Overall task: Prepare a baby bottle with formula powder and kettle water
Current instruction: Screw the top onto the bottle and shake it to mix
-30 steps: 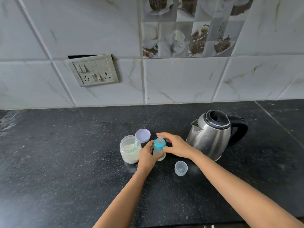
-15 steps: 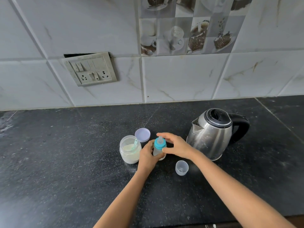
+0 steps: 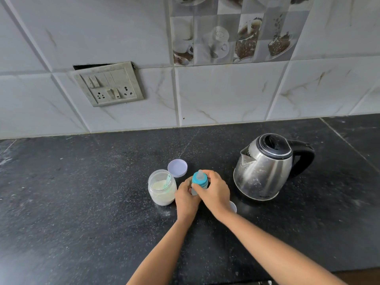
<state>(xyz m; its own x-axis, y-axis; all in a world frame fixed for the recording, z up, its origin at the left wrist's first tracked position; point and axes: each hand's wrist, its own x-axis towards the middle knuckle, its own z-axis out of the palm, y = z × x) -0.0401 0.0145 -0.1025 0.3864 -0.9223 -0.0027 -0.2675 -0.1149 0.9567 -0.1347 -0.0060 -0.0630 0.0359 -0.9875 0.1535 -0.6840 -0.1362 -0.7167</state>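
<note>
Twisting the teal collar (image 3: 201, 183) of the bottle (image 3: 199, 179) looks to be the step in hand, though I cannot tell whether it is going on or coming off. The left hand (image 3: 186, 199) is wrapped round the bottle's body, which stands upright on the worktop (image 3: 86, 202) between the two hands. The right hand (image 3: 214, 191) is curled round the collar from the side, and the teat (image 3: 199, 173) pokes up clear of it. Done well, the left should pin the base flat while only the right turns. The collar should stay level so the thread does not cross, and the teat should go untouched. The hands hide what is inside the bottle.

Beyond the hands rises a wall (image 3: 226, 93) of pale marbled tiles, with a switchboard (image 3: 110, 85) up to their left. The worktop is dark speckled stone. The kettle (image 3: 265, 169) stands near the right hand, on its right, with its spout turned toward the hands. The open jar (image 3: 161, 192) of powder sits just beside the left hand, on its left, a scoop (image 3: 167, 180) leaning inside. A lid (image 3: 177, 168) lies just beyond the jar. A small clear cap (image 3: 233, 206) shows behind the right wrist.
</note>
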